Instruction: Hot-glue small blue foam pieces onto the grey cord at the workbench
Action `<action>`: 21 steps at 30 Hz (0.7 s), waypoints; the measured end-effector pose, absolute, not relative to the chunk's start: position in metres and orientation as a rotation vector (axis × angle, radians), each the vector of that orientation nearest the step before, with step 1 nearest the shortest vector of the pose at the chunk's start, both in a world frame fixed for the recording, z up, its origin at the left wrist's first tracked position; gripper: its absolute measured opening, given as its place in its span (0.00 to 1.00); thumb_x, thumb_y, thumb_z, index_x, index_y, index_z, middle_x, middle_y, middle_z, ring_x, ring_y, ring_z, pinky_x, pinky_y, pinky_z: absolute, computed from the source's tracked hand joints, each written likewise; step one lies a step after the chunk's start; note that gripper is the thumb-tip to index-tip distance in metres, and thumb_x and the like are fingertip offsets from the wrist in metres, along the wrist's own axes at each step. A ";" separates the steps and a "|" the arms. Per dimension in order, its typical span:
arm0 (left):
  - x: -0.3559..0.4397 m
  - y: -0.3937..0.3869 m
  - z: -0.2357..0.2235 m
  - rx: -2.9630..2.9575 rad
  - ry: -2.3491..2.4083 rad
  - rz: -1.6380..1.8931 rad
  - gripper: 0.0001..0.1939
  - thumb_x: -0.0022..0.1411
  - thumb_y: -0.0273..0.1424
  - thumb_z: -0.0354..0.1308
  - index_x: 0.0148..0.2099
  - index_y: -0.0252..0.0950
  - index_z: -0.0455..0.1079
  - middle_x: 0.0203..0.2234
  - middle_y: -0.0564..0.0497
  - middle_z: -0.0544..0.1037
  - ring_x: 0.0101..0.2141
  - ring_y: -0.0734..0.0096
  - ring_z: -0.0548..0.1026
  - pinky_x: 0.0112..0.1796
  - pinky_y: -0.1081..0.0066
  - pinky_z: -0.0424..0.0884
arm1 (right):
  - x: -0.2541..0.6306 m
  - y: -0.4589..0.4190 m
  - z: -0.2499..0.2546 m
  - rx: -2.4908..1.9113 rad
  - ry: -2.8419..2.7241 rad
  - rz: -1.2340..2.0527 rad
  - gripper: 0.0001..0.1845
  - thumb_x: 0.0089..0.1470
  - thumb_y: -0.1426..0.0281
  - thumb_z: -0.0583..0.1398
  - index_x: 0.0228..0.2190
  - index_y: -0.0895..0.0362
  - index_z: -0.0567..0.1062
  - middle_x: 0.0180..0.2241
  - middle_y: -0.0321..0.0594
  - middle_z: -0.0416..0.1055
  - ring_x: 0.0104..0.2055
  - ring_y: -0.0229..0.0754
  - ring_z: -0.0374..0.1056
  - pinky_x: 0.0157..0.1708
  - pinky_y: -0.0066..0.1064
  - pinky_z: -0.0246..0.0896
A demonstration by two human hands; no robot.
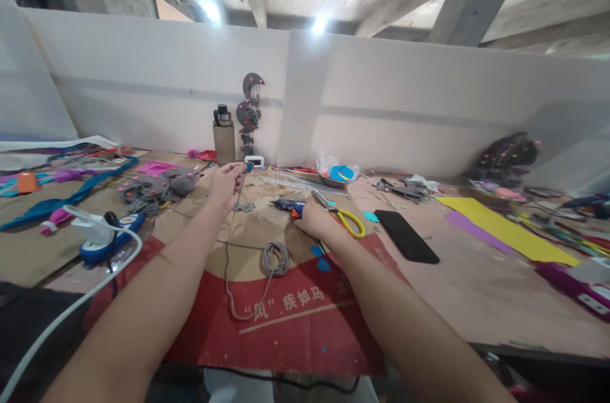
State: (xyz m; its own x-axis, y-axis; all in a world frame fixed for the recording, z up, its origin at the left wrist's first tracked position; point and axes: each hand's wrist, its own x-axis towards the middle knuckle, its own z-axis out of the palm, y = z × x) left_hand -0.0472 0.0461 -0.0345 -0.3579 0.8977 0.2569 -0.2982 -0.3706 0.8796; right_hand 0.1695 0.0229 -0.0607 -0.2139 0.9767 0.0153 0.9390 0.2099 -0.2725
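Note:
My left hand (225, 185) is raised over the back of the board, its fingertips pinching a small dark blue piece (249, 167). A thin grey cord (227, 269) hangs below that hand and runs down to a loose coil (275, 259) on the red and brown cardboard (276, 342). To the right, my right hand (312, 220) is closed around a blue glue gun (288, 205) with orange parts, its nozzle pointing left. Scissors (352, 224) with yellow handles lie right beside that hand. Small blue cut pieces (323, 264) are near my right wrist.
A black phone (406, 236) and yellow sheet (505, 228) lie to the right. At the back stand a bottle (223, 139) and a grey hanging ornament (248, 112). Left are a power strip (112, 241), a white cable (128, 263) and grey pieces (157, 187).

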 end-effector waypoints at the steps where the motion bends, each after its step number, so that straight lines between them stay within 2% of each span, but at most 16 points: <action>1: -0.046 0.045 -0.035 0.992 0.958 1.828 0.09 0.41 0.28 0.64 0.28 0.32 0.69 0.17 0.57 0.68 0.14 0.86 0.57 0.14 0.80 0.46 | 0.170 0.026 -0.065 -1.834 -2.243 0.341 0.18 0.44 0.70 0.61 0.39 0.64 0.75 0.38 0.56 0.74 0.40 0.51 0.71 0.37 0.32 0.63; 4: -0.043 0.043 -0.035 0.989 0.956 1.808 0.09 0.41 0.29 0.64 0.27 0.32 0.69 0.15 0.58 0.66 0.14 0.85 0.57 0.15 0.80 0.46 | 0.173 0.035 -0.072 -1.811 -2.055 0.491 0.14 0.42 0.71 0.62 0.34 0.61 0.75 0.32 0.49 0.75 0.33 0.47 0.72 0.30 0.30 0.64; 7: -0.041 0.041 -0.036 1.008 0.965 1.779 0.10 0.41 0.31 0.64 0.27 0.32 0.68 0.14 0.60 0.63 0.14 0.85 0.56 0.15 0.79 0.45 | 0.173 0.038 -0.068 -1.722 -1.881 0.585 0.11 0.45 0.69 0.59 0.34 0.61 0.73 0.28 0.44 0.74 0.28 0.43 0.70 0.26 0.29 0.63; 10: -0.038 0.038 -0.036 1.027 0.981 1.738 0.12 0.40 0.32 0.65 0.26 0.32 0.67 0.15 0.59 0.64 0.14 0.86 0.55 0.15 0.79 0.44 | 0.168 0.029 -0.059 -1.537 -1.758 0.604 0.15 0.50 0.70 0.52 0.42 0.59 0.68 0.32 0.41 0.73 0.30 0.39 0.70 0.28 0.28 0.65; 12: -0.035 0.037 -0.036 1.011 1.004 1.718 0.12 0.39 0.32 0.65 0.25 0.32 0.66 0.15 0.59 0.64 0.14 0.87 0.55 0.16 0.79 0.43 | 0.162 0.018 -0.054 -1.258 -1.670 0.662 0.18 0.50 0.71 0.52 0.45 0.57 0.64 0.37 0.40 0.71 0.31 0.38 0.69 0.31 0.28 0.67; 16: -0.030 0.035 -0.037 1.003 1.019 1.663 0.13 0.40 0.32 0.66 0.24 0.31 0.66 0.14 0.59 0.62 0.14 0.86 0.54 0.16 0.79 0.43 | 0.153 -0.003 -0.051 -0.788 -1.572 0.825 0.16 0.50 0.70 0.55 0.43 0.55 0.62 0.41 0.41 0.68 0.34 0.38 0.68 0.30 0.30 0.68; 21: -0.028 0.035 -0.039 1.026 0.975 1.633 0.13 0.41 0.33 0.67 0.25 0.31 0.68 0.15 0.58 0.63 0.15 0.86 0.56 0.16 0.80 0.45 | 0.158 -0.010 -0.054 -0.857 -1.679 0.735 0.10 0.53 0.69 0.54 0.39 0.55 0.64 0.35 0.39 0.68 0.25 0.35 0.65 0.27 0.31 0.65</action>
State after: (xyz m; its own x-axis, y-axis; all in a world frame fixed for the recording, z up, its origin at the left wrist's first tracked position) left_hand -0.0275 0.0352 -0.0392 -0.2058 0.9612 0.1834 -0.2943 -0.2396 0.9252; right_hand 0.1578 -0.0096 -0.0535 -0.1795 0.8320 0.5249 0.1784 0.5522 -0.8144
